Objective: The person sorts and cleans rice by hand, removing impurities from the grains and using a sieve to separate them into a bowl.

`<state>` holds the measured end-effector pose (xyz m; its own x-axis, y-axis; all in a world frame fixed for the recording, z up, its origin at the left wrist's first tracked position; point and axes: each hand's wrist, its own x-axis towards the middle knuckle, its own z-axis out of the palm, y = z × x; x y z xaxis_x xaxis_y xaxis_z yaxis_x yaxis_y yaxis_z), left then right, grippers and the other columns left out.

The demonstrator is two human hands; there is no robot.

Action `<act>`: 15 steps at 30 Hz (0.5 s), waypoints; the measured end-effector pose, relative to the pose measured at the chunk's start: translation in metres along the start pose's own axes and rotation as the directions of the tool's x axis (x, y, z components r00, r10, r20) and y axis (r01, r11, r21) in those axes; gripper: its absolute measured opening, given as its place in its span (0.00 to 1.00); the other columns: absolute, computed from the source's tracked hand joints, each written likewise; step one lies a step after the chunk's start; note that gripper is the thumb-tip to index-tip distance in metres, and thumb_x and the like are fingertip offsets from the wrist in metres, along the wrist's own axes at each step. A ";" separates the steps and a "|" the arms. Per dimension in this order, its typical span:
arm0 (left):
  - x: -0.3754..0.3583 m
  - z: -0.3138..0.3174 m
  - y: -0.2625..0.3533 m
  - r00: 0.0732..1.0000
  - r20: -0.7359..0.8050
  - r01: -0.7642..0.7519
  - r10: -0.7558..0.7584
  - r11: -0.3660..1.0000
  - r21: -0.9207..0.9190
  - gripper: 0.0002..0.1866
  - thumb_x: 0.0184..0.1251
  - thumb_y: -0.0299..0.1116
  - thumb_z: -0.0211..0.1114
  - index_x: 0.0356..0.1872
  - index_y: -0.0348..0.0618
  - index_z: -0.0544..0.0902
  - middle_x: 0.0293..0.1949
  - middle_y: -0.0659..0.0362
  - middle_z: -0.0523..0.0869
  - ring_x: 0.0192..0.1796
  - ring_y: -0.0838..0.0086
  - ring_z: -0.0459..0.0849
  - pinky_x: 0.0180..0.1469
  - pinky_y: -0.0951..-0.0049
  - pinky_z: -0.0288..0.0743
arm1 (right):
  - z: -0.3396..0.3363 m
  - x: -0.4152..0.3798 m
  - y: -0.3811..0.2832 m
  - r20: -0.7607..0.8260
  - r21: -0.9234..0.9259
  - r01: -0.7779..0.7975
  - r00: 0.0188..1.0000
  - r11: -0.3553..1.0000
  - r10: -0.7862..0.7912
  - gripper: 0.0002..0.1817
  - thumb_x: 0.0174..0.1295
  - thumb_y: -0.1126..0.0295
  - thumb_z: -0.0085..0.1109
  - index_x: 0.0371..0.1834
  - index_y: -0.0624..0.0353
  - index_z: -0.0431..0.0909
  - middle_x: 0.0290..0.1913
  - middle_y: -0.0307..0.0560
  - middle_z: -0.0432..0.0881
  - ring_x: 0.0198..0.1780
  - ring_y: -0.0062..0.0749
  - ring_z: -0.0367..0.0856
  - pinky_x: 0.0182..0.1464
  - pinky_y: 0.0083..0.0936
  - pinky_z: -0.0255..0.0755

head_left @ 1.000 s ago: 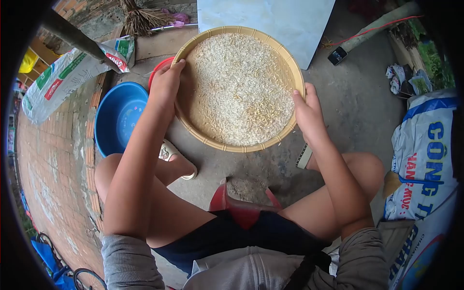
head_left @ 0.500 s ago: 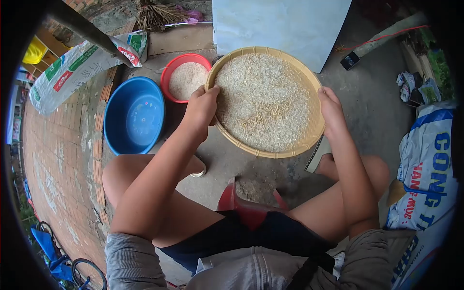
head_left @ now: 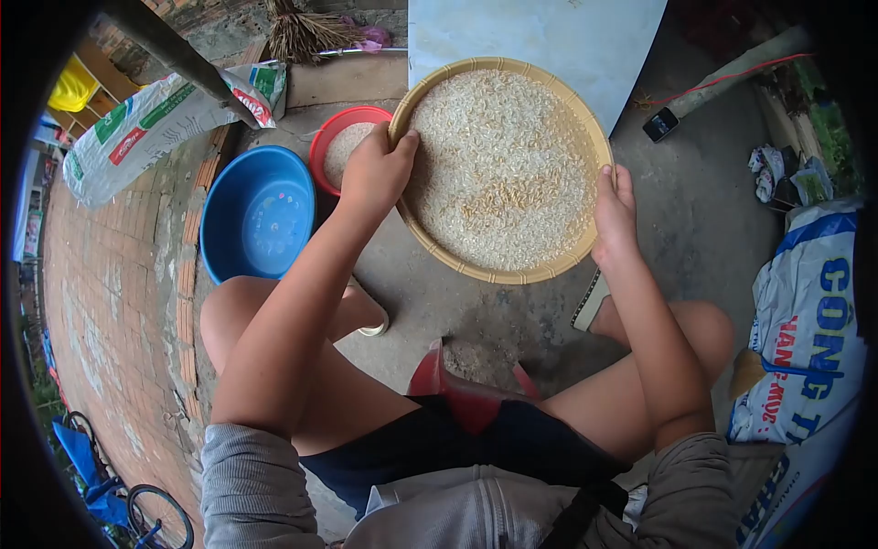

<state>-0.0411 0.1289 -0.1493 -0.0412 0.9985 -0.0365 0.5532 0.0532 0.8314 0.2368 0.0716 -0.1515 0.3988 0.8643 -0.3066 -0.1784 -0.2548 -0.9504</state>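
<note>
A round woven winnowing basket [head_left: 599,128] is held out in front of me, above the floor. Whitish rice grains [head_left: 494,146] cover most of its bottom, with a patch of yellower, unhusked-looking grains near the middle of the lower half. My left hand [head_left: 377,169] is closed on the basket's left rim, thumb on top. My right hand [head_left: 616,210] grips the right rim, its fingers partly hidden beneath. Just left of the basket, a red bowl [head_left: 322,146] holds pale grain and is partly covered by my left hand and the basket.
An open blue basin [head_left: 212,224] stands at the left. A pale board [head_left: 540,37] lies behind the basket. Printed sacks [head_left: 805,320] lean at the right, another sack [head_left: 146,133] lies at upper left. I sit on a red stool [head_left: 471,412]. A small dark device [head_left: 660,124] rests at upper right.
The basket has moved up and away from me, its near rim now higher in view. The grains have shifted within it, and more of the red bowl is covered.
</note>
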 end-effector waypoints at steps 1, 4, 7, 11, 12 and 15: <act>-0.002 0.000 0.008 0.998 -0.049 -0.026 0.033 0.989 0.147 0.21 0.64 0.41 0.58 0.50 0.35 0.75 0.38 0.47 0.84 0.43 0.55 0.81 0.51 0.61 0.71 | 0.001 0.000 -0.001 -0.007 0.012 0.005 1.000 1.000 -0.005 0.13 0.75 0.62 0.38 0.54 0.58 0.65 0.49 0.42 0.74 0.48 0.23 0.72 0.51 0.25 0.69; -0.007 0.003 0.025 0.791 -0.266 -0.344 0.551 0.759 0.552 0.18 0.58 0.37 0.63 0.48 0.41 0.76 0.40 0.52 0.81 0.45 0.56 0.78 0.49 0.58 0.70 | 0.000 -0.001 -0.003 -0.009 0.024 0.004 1.000 1.000 -0.003 0.13 0.75 0.62 0.38 0.53 0.58 0.65 0.48 0.42 0.74 0.47 0.22 0.72 0.51 0.25 0.69; -0.015 -0.001 0.058 0.639 -0.172 -0.595 0.750 0.623 0.507 0.16 0.55 0.30 0.65 0.47 0.44 0.79 0.41 0.54 0.80 0.45 0.57 0.77 0.49 0.60 0.70 | 0.003 -0.004 -0.001 0.013 0.007 0.005 1.000 1.000 -0.005 0.13 0.75 0.62 0.38 0.53 0.57 0.66 0.46 0.42 0.75 0.47 0.22 0.72 0.50 0.24 0.69; -0.021 0.015 0.059 0.565 0.231 -0.824 0.792 0.557 0.105 0.11 0.52 0.23 0.65 0.39 0.43 0.83 0.42 0.58 0.82 0.46 0.61 0.79 0.49 0.64 0.75 | 0.005 -0.006 0.008 0.064 -0.076 0.051 0.997 0.996 -0.046 0.13 0.75 0.62 0.39 0.52 0.57 0.66 0.45 0.42 0.75 0.46 0.22 0.73 0.49 0.24 0.69; -0.026 0.020 0.060 0.540 0.260 -0.837 0.801 0.544 0.063 0.10 0.53 0.23 0.65 0.38 0.42 0.83 0.43 0.58 0.82 0.46 0.61 0.79 0.49 0.64 0.75 | 0.007 -0.008 0.011 0.063 -0.077 0.051 0.997 0.996 -0.046 0.13 0.75 0.62 0.39 0.52 0.57 0.66 0.45 0.42 0.75 0.46 0.22 0.73 0.49 0.24 0.69; -0.037 0.034 0.065 0.483 0.326 -0.854 0.812 0.519 -0.027 0.07 0.53 0.24 0.65 0.35 0.41 0.84 0.43 0.59 0.83 0.47 0.62 0.80 0.50 0.65 0.76 | 0.011 -0.015 0.015 0.119 -0.059 -0.004 0.993 0.998 0.011 0.12 0.75 0.62 0.40 0.52 0.57 0.66 0.44 0.42 0.76 0.45 0.22 0.73 0.48 0.24 0.69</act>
<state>0.0244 0.0960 -0.1130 0.7011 0.5303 0.4767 0.2998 -0.8258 0.4777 0.2182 0.0595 -0.1608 0.2870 0.9067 -0.3090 -0.1272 -0.2837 -0.9505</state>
